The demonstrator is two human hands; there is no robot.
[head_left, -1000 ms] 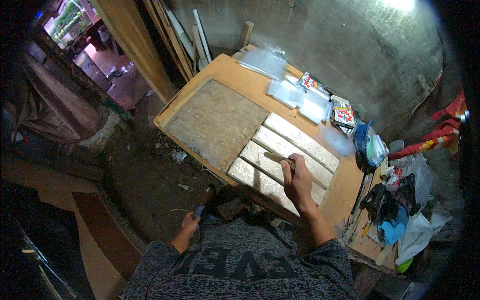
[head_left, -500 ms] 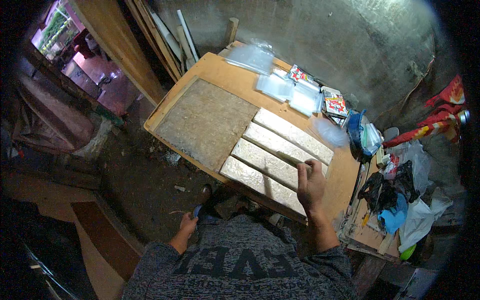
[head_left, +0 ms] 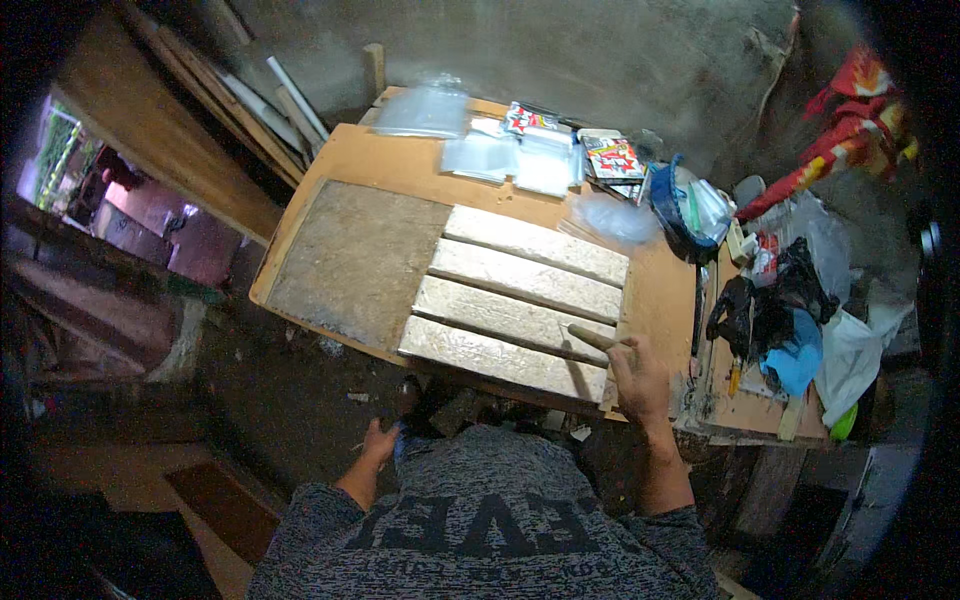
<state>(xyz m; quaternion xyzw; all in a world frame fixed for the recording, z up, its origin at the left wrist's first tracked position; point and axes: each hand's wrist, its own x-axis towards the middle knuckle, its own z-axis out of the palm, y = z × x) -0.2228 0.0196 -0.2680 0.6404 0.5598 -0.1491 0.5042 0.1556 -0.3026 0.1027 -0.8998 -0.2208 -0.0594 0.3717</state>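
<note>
Several long, pale, speckled blocks (head_left: 505, 312) in shiny clear wrapping lie side by side on the table, with narrow gaps between them. At their right ends, my right hand (head_left: 640, 378) is closed around a slim, tapered, brownish stick-like tool (head_left: 592, 337). The tool's tip points left over the two nearer blocks, where it casts a shadow; I cannot tell whether it touches them. Low beside my body hangs my left hand (head_left: 376, 442), away from the table. Its fingers are small and partly hidden, so their grip is unclear.
A stained brown board (head_left: 355, 262) lies left of the blocks on the wooden table (head_left: 345, 150). Clear plastic bags (head_left: 425, 108) and small printed boxes (head_left: 612, 157) sit along the back. At right stand a dark blue container (head_left: 676, 212) and crumpled plastic bags (head_left: 795, 340).
The view has turned, so the table sits further left in it. My right hand has moved with the tool toward the nearer blocks. My left hand stays low by my side.
</note>
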